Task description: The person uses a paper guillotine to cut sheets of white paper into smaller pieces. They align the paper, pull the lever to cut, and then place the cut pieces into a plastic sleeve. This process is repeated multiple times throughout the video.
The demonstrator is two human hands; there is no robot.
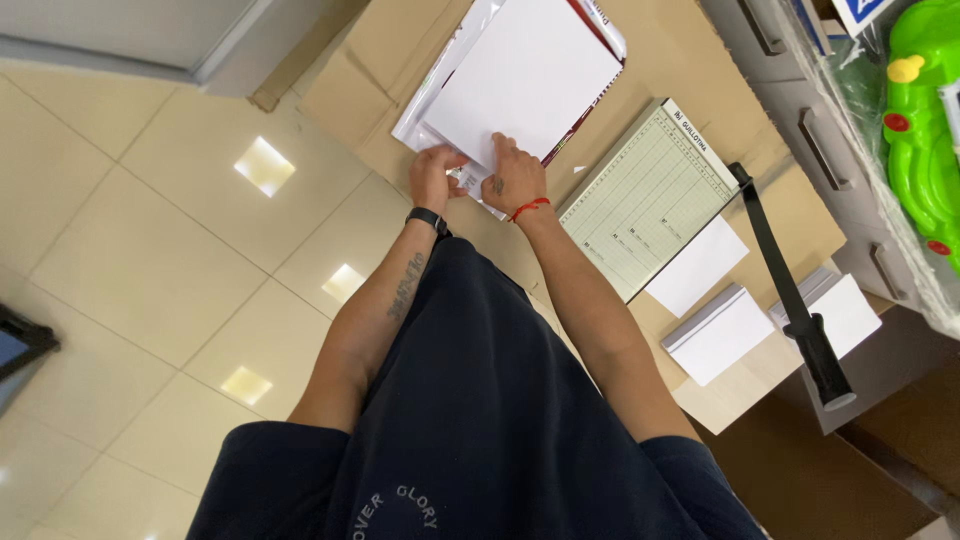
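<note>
A stack of white paper sheets lies partly in an opened white wrapper on a sheet of brown cardboard. My left hand pinches the near corner of the wrapper and sheets. My right hand, with a red thread on the wrist, presses its fingers on the near edge of the paper stack. Both hands sit close together at that corner. A black watch is on my left wrist.
A paper guillotine with a gridded green board and raised black handle sits right of the hands. Cut white paper stacks lie beside it. Grey drawers and green plastic toys stand at the right. Beige tiled floor at left.
</note>
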